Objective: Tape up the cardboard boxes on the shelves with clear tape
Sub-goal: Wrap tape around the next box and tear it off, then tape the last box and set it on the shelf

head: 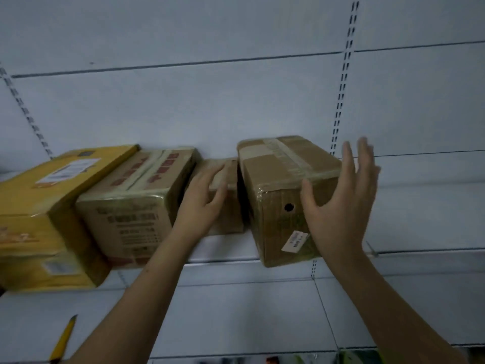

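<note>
Several cardboard boxes stand in a row on a white shelf [225, 249]. A taped brown box [278, 179] with a round hole and a white label is at the right. My right hand [341, 203] is spread open beside its right front corner, fingers straight. A small brown box [223, 206] sits set back between that one and a brown box with red print [136, 195]. My left hand [202, 203] rests on the small box, fingers loosely bent over its top front edge. A yellow box [44, 211] is at the far left. No tape roll is in view.
A yellow utility knife [63, 340] lies on the lower shelf at bottom left. White back panels with slotted uprights [341, 95] rise behind the boxes. The shelf to the right of the taped box is bare. Coloured packages show at the bottom edge.
</note>
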